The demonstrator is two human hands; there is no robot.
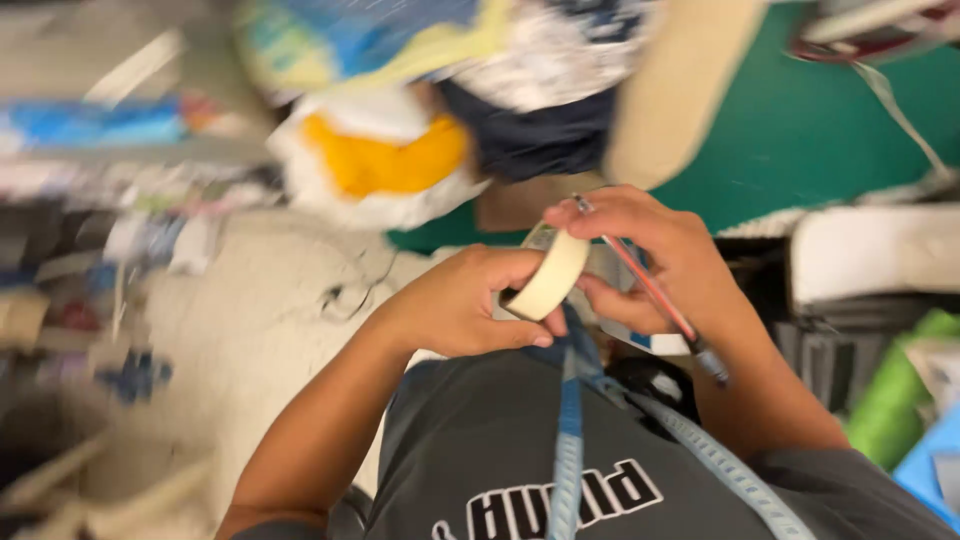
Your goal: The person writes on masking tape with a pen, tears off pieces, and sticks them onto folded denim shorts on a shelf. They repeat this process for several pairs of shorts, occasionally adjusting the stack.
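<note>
A cream roll of masking tape (552, 275) is held edge-on in front of my chest. My left hand (455, 300) grips its lower side with thumb and fingers. My right hand (665, 255) touches the roll's far side and also holds a thin red-and-dark pen or tool (650, 290) that runs diagonally across the palm. A blue lanyard (570, 430) hangs down over my dark grey shirt below the hands.
A green mat (820, 130) lies at the upper right. Blurred piles of fabric, yellow, white, blue and dark (430, 110), sit ahead. Pale floor (260, 330) with scattered clutter fills the left. White and green objects (880, 260) stand at the right.
</note>
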